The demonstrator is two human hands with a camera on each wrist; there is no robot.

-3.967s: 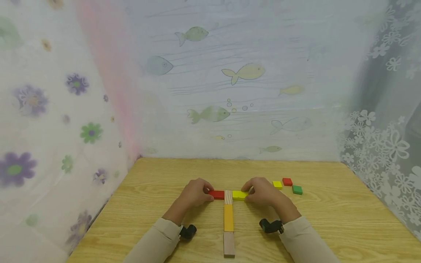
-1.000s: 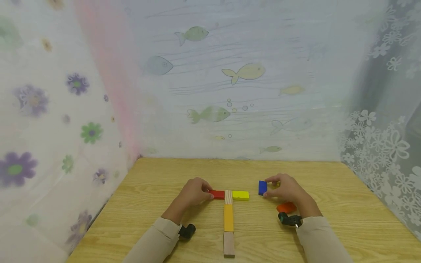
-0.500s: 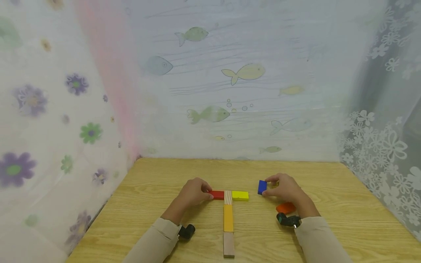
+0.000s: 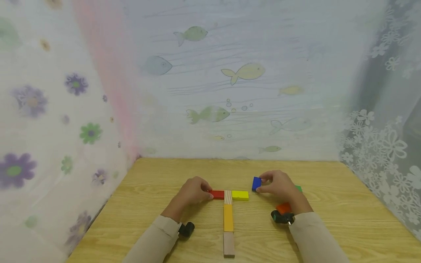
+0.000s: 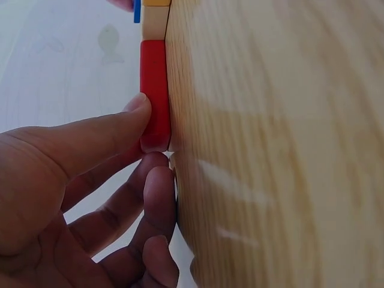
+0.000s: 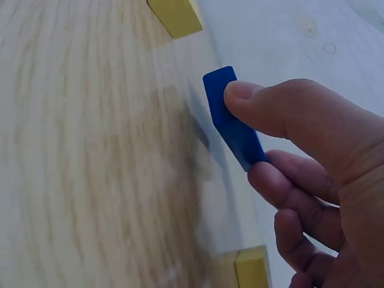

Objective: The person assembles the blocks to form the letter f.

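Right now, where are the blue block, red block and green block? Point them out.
Blue block [image 4: 256, 184]: head view, middle of the face toward the camera.
Red block [image 5: 156, 85]: left wrist view, exposed long face.
Green block [image 4: 298, 188]: head view, exposed corner; the rest is hidden.

A wood-grained table [image 4: 177, 171] bears a five-block T [image 4: 228, 218]; rightward, an orange block [image 4: 283, 208] and a green block [image 4: 298, 188].

Left hand [image 4: 194, 190] holds red block [image 4: 217, 194], right hand [image 4: 278, 185] blue block [image 4: 256, 183]
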